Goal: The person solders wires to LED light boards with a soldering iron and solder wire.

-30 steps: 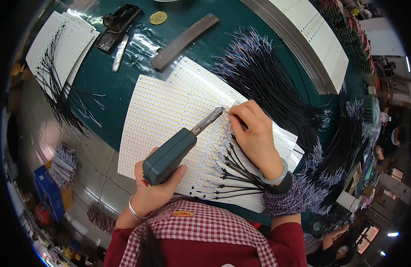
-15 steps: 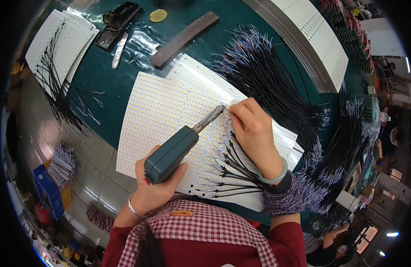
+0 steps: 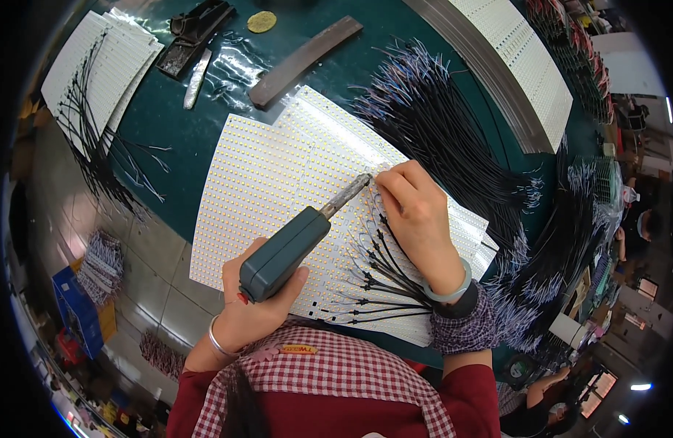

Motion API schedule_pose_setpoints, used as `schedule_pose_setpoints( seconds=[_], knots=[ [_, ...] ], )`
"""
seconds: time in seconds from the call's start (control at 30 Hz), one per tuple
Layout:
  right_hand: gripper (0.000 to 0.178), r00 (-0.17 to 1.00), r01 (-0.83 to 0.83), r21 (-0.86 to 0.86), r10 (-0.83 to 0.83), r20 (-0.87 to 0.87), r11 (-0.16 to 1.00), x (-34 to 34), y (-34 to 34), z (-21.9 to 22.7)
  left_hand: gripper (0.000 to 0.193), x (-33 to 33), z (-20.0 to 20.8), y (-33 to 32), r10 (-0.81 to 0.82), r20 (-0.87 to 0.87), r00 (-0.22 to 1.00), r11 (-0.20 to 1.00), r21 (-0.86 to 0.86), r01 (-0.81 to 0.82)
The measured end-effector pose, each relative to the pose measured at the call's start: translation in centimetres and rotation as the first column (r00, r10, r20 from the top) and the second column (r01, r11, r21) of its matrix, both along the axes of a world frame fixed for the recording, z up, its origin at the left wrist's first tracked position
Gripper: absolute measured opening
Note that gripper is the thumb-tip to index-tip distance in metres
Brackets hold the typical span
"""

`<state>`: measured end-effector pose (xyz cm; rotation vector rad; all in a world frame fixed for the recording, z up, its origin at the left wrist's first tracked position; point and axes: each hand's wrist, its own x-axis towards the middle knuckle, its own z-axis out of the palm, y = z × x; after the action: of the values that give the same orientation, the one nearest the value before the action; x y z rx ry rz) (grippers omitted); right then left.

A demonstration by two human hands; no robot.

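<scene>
My left hand (image 3: 257, 305) is wrapped round the dark green grip of a soldering gun (image 3: 287, 254). Its grey metal tip reaches up and right onto a white LED board (image 3: 256, 168) dotted with small yellow chips. Right at that tip, my right hand (image 3: 415, 203) pinches the thin end of a wire; the fingertips hide most of it. Below my right hand, several black cables (image 3: 387, 271) with thin bared ends lie fanned over the board's lower right part. More boards show in layers under the right edge of the top one.
A large bundle of black cables (image 3: 453, 124) lies right of the board. Beyond stand stacked grey strips (image 3: 489, 69). Farther left are a grey bar (image 3: 305, 61), a black tray (image 3: 194, 36), a silver stick (image 3: 197, 80), a yellow round pad (image 3: 262, 22) and stacked boards (image 3: 103, 73).
The soldering gun has shifted slightly right and up along with my left hand, its tip still beside my right fingertips. My right hand stays almost where it was.
</scene>
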<state>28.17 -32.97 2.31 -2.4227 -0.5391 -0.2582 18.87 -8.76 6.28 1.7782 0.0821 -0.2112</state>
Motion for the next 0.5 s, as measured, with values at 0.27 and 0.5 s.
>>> schedule_pose_setpoints(
  seconds=[0.27, 0.5],
  knots=[
    [0.014, 1.0, -0.011, -0.011, 0.011, 0.006, 1.0, 0.0, 0.0, 0.1, 0.019, -0.9, -0.2, 0.7, 0.052, 0.066, 0.996, 0.99, 0.125, -0.06],
    [0.014, 1.0, -0.005, -0.016, 0.005, 0.009, 1.0, -0.1, 0.1, -0.1, 0.037, -2.3, 0.4, 1.7, 0.061, -0.161, 0.985, 0.995, 0.093, -0.047]
  ],
)
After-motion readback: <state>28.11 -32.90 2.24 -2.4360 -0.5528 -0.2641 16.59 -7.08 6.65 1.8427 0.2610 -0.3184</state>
